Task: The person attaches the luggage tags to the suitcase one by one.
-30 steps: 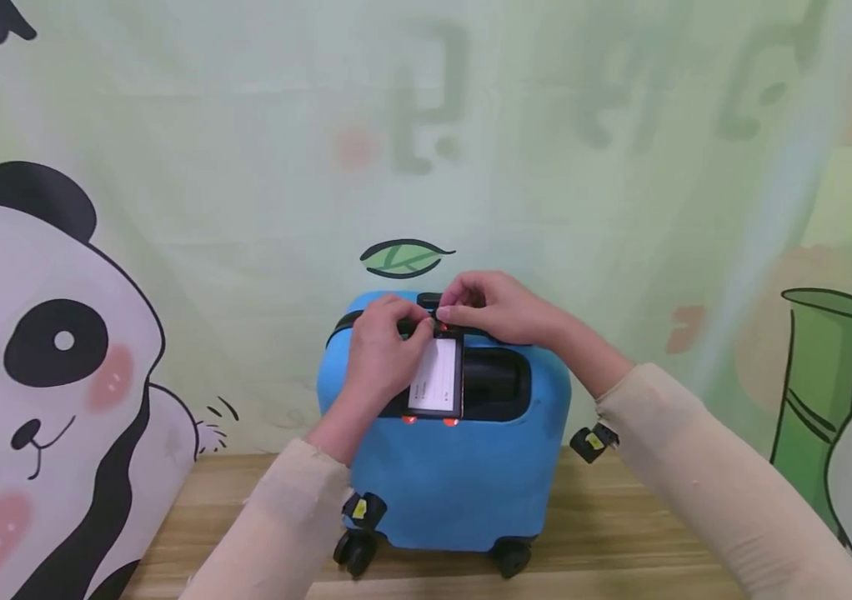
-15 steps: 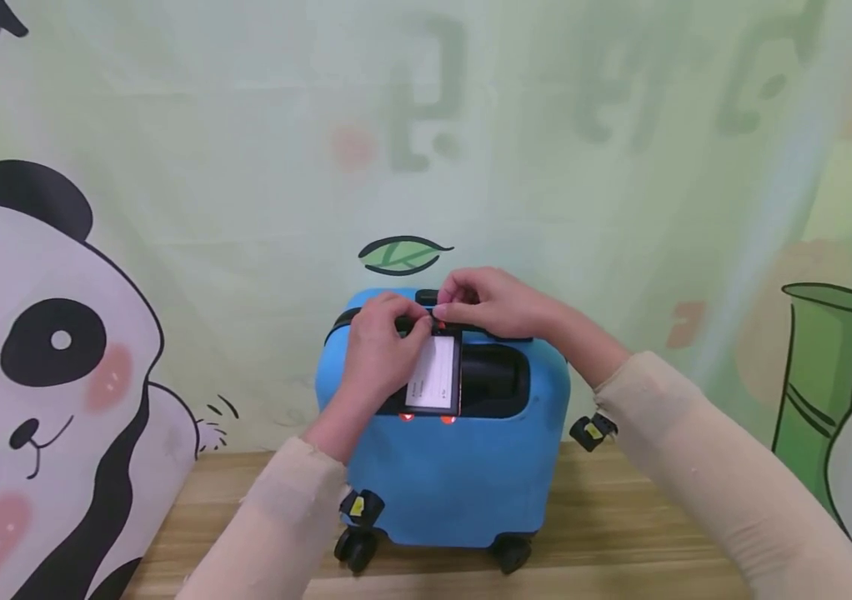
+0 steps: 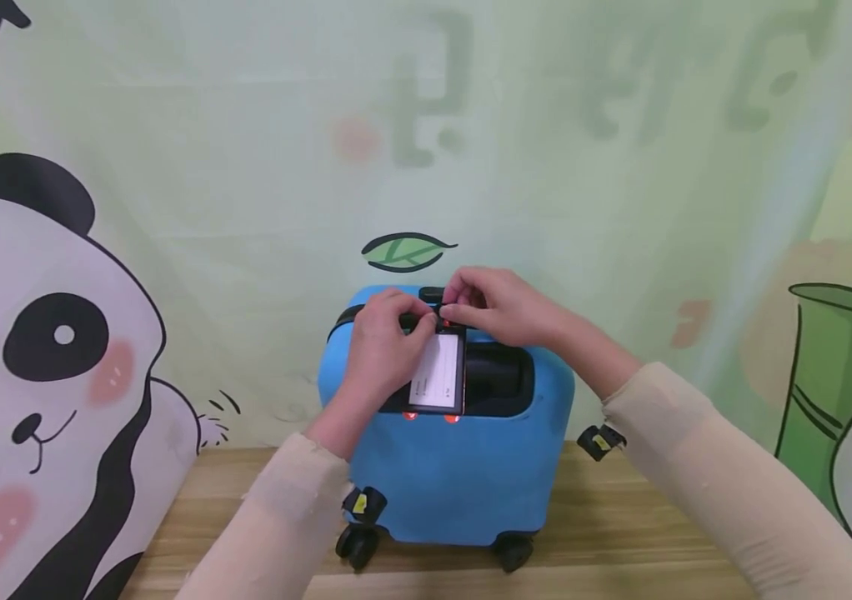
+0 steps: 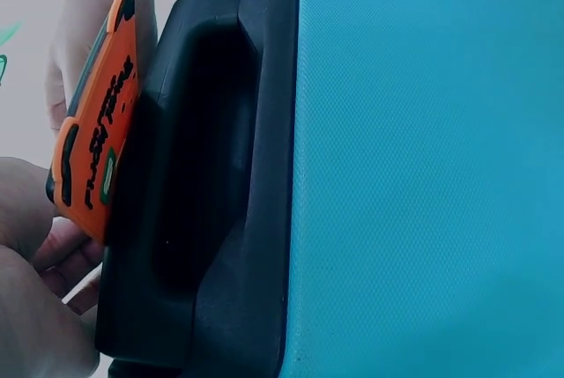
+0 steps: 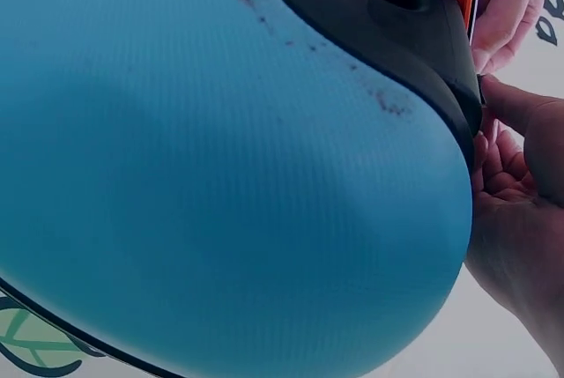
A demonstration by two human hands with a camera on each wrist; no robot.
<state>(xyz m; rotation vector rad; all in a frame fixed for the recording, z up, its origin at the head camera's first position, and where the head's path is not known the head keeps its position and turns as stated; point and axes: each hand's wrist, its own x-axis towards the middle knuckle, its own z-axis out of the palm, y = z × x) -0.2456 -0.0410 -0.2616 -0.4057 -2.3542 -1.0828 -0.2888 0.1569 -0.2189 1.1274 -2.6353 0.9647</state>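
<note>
A luggage tag (image 3: pixel 437 375) with a white card in a dark frame lies against the handle side of a blue suitcase (image 3: pixel 463 483). Its orange back (image 4: pixel 104 122) with black lettering shows in the left wrist view, beside the black carry handle (image 4: pixel 150 219). At the tag's top edge my left hand (image 3: pixel 384 342) pinches the strap between thumb and fingertips. My right hand (image 3: pixel 504 308) meets it there, thumb and forefinger pinching the strap's dark end (image 5: pixel 482 89). Fingers hide most of the strap.
The suitcase stands on its black wheels (image 3: pixel 512 552) on a wood-grain surface (image 3: pixel 636 517). Right behind it hangs a pale green backdrop (image 3: pixel 246 167) printed with a panda and bamboo. A black retracted pull handle (image 3: pixel 432 294) shows at the suitcase's far top edge.
Both hands keep their pinch at the top of the tag with barely any motion. The whole scene shifts slightly as the head camera moves.
</note>
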